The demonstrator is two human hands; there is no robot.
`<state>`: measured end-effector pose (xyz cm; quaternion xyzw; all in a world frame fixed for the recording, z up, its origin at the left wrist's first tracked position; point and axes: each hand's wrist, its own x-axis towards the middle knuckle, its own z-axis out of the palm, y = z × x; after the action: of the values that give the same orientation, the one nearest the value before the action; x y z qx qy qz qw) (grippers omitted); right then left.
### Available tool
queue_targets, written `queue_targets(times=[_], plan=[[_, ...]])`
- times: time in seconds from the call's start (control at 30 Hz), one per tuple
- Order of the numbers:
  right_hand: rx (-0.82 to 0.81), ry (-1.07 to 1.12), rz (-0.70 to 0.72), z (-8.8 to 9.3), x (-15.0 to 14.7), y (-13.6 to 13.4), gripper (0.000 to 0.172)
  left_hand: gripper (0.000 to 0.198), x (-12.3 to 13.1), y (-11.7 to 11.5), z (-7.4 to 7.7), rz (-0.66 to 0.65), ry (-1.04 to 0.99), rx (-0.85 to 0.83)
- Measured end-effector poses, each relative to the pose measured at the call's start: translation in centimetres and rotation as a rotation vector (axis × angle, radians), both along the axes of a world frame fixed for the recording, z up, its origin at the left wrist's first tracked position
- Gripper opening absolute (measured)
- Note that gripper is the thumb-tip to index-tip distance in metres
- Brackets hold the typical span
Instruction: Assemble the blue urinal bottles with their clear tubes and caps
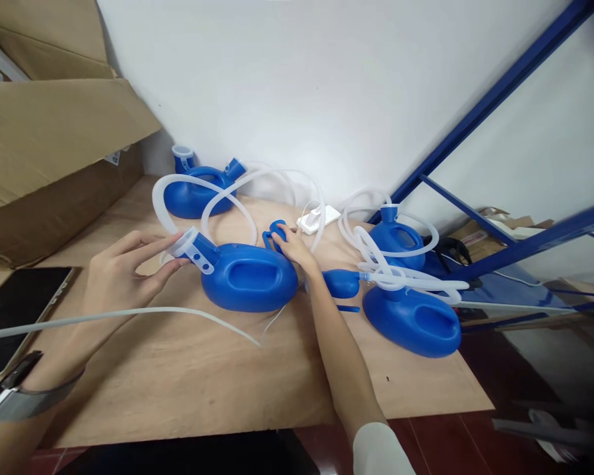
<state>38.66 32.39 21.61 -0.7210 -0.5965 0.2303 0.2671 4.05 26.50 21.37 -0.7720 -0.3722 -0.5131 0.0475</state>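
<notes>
A blue bottle (250,277) with a recessed handle lies in the middle of the wooden table (202,389). My left hand (133,270) pinches the white collar (191,245) on the bottle's neck between thumb and fingers. Behind the bottle, the fingers of my right hand (294,245) close on a small blue cap (277,231) with a strap. Part of that cap is hidden by the fingers. Clear tubing (163,204) loops behind the bottle, and a thin pale tube (178,310) crosses in front of my left wrist.
More blue bottles with coiled tubes stand at the back left (193,200) and on the right (410,323). A white power strip (321,219) lies near the wall. At left are a phone (14,316) and an open cardboard box (59,145). A blue metal rack (499,86) rises at right.
</notes>
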Motion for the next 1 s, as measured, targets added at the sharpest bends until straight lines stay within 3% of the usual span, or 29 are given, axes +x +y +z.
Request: queue_targets(times=[0.13, 0.2, 0.27, 0.33, 0.47, 0.63, 0.8, 1.0], plan=[[-0.022, -0.021, 0.077, 1.5, -0.6, -0.7, 0.078, 0.053, 0.1, 0.1, -1.1, 0.000, -0.108, 0.011], [-0.008, 0.007, 0.324, 2.7, -1.2, -1.4, 0.083, 0.048, 0.1, 0.5, -1.8, -0.015, -0.144, 0.038], [-0.002, 0.084, 0.697, 3.6, -2.1, -2.2, 0.087, 0.044, 0.1, 0.9, -2.2, -0.015, -0.183, 0.028], [0.020, 0.078, 0.887, 4.2, -3.3, -2.8, 0.092, 0.042, 0.2, 1.1, -2.5, 0.012, -0.235, -0.035], [0.116, -0.055, 0.907, 4.5, -4.8, -3.1, 0.084, 0.043, 0.9, 0.7, -2.2, 0.049, -0.370, -0.117], [0.006, -0.102, 0.981, 4.8, -4.4, -3.2, 0.104, 0.037, 1.5, 0.1, -1.9, 0.090, -0.316, -0.032], [-0.040, -0.178, 0.972, 5.5, -4.7, -3.8, 0.093, 0.031, 1.6, 0.2, -1.9, 0.101, -0.243, 0.122], [-0.118, -0.340, 0.869, 6.2, -5.6, -4.4, 0.081, 0.032, 1.8, -0.5, -0.9, 0.100, -0.154, 0.139]])
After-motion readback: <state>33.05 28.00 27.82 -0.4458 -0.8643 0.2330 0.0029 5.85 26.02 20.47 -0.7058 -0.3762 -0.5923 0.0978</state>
